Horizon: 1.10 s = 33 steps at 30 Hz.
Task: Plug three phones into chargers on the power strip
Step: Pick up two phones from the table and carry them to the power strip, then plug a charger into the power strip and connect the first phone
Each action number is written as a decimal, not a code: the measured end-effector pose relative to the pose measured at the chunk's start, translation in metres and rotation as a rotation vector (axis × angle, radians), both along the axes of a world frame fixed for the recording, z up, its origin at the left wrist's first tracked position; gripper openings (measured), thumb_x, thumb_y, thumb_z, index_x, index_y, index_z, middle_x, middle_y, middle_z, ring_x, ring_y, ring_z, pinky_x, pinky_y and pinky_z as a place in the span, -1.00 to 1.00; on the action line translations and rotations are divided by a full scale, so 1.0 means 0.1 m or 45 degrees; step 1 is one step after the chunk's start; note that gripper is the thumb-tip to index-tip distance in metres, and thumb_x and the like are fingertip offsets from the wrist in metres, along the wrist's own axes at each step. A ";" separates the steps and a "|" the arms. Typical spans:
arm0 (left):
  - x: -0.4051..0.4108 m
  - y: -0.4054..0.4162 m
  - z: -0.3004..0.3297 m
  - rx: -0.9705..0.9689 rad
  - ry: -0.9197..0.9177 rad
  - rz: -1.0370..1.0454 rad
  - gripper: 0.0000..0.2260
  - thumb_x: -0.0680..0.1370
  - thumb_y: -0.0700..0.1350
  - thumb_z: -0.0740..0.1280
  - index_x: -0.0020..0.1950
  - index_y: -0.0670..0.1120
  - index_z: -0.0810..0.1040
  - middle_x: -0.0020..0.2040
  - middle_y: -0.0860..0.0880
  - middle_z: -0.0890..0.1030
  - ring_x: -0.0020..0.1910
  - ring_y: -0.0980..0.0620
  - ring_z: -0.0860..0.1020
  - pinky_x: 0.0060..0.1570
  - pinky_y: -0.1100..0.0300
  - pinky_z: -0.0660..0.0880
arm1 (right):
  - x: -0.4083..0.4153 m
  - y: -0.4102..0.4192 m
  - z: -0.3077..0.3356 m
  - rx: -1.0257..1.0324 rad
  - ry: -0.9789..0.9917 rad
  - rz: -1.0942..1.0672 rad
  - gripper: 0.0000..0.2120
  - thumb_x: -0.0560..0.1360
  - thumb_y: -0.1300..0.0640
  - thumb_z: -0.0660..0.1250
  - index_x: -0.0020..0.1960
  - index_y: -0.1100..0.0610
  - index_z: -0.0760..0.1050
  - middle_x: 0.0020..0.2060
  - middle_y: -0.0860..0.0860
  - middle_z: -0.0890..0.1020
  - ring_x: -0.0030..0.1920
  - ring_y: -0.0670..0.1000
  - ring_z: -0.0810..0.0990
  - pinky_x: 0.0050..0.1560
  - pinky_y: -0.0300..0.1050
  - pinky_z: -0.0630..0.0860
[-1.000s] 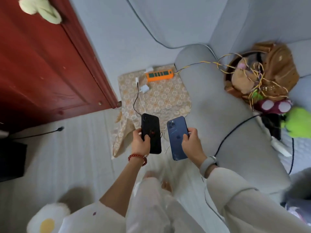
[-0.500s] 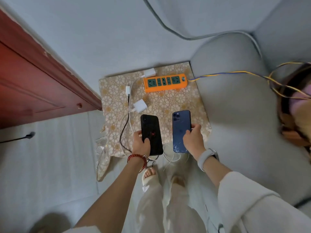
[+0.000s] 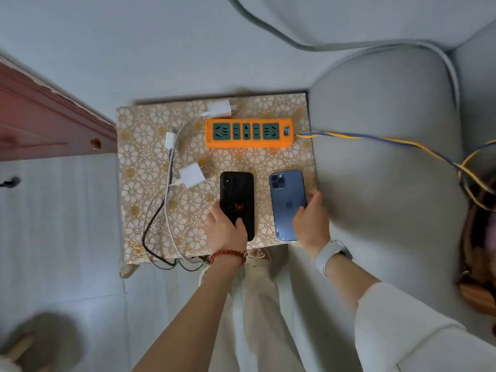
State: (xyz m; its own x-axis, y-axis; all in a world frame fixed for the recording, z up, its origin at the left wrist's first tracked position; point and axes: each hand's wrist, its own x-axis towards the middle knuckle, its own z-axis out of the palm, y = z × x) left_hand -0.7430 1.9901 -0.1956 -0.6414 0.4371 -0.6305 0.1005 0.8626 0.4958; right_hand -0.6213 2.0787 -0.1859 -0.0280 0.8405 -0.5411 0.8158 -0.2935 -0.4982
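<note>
While both phones are held face down over the near half of the counter (image 3: 150, 183), only one view, from the head camera, is given. A black phone (image 3: 237, 196), matte with a small red mark on its back, is grasped by the left hand (image 3: 226, 232), the thumb laid across its lower back and the fingers wrapped beneath. A blue phone (image 3: 287, 202), glossy with a square camera cluster at its top corner, is grasped by the right hand (image 3: 310, 226) along its right edge. Whether either phone touches the cloth cannot be told.

An orange power strip (image 3: 249, 133), oblong with dark green sockets, lies at the far side of the counter, none of its sockets occupied. A twisted yellow and blue cord (image 3: 375, 139) runs from its right end. Three white chargers lie unplugged: a blocky charger (image 3: 219, 108) just behind the strip, a slim charger (image 3: 170, 139) to the left, and a square charger (image 3: 191, 177) with brass prongs just beside the black phone. White and dark cables (image 3: 161, 218) loop off the near edge.

The counter is draped in a cream cloth with a gold floral pattern. A grey upholstered sofa arm (image 3: 389, 157) stands to the right, a red-brown wooden door (image 3: 40, 124) to the left, and pale floor (image 3: 67, 224) below.
</note>
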 end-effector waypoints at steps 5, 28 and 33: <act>0.03 -0.03 -0.04 -0.305 0.219 -0.365 -0.34 0.41 0.01 0.38 0.38 -0.12 0.13 0.29 -0.21 0.24 0.24 -0.20 0.26 0.19 -0.10 0.35 | 0.03 -0.01 0.04 0.023 -0.207 0.433 -0.43 0.49 0.31 0.18 0.44 0.23 0.05 0.39 0.22 0.22 0.38 0.22 0.23 0.31 0.04 0.32; -0.90 0.04 0.37 0.692 0.513 -0.318 -0.80 0.48 -0.31 0.26 0.06 -0.23 0.58 -0.18 -0.20 0.58 -0.33 -0.03 0.50 -0.37 0.11 0.52 | -1.19 0.70 0.21 0.517 0.088 1.132 -0.33 0.46 0.18 0.31 0.47 0.05 0.05 0.40 0.22 0.23 0.36 0.19 0.30 0.30 0.07 0.39; -0.84 -0.05 0.55 0.796 0.472 -0.420 -0.81 0.47 -0.31 0.26 0.02 -0.24 0.60 -0.22 -0.21 0.58 -0.34 -0.12 0.56 -0.45 0.00 0.54 | -1.35 0.86 0.19 0.593 -0.119 1.657 -0.66 0.45 0.23 0.31 0.22 0.05 0.45 0.44 0.12 0.22 0.43 0.20 0.16 0.31 0.21 0.33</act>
State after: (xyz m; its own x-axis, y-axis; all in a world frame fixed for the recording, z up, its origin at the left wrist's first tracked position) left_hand -0.8267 1.9856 -0.1402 -0.5372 0.8431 0.0233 0.5552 0.3327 0.7622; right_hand -0.7559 2.1651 -0.1665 -0.9028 0.3394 -0.2641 0.4068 0.8732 -0.2684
